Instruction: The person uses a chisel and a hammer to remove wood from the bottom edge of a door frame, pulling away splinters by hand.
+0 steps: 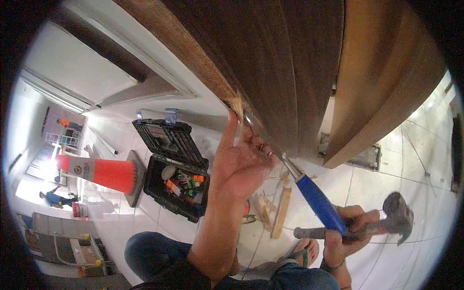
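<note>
Fingers of my left hand (244, 166) are curled round the metal blade of a blue-handled chisel (319, 203), thumb stretched up along the edge of a dark brown door panel (270, 63). The blade lies along that edge, partly hidden by my fingers, near pale, splintered wood (236, 104). My right hand (340, 244) grips a claw hammer (396, 220) by its handle, head pointing right. The butt of the chisel handle overlaps my right fingers; whether they also hold it is unclear.
An open black toolbox (176, 186) with mixed tools stands left of my forearm, beside an orange-and-white traffic cone (111, 174). Wood strips and chips (281, 212) lie on white tiles near my sandalled foot (307, 252). Two people (58, 198) are far left.
</note>
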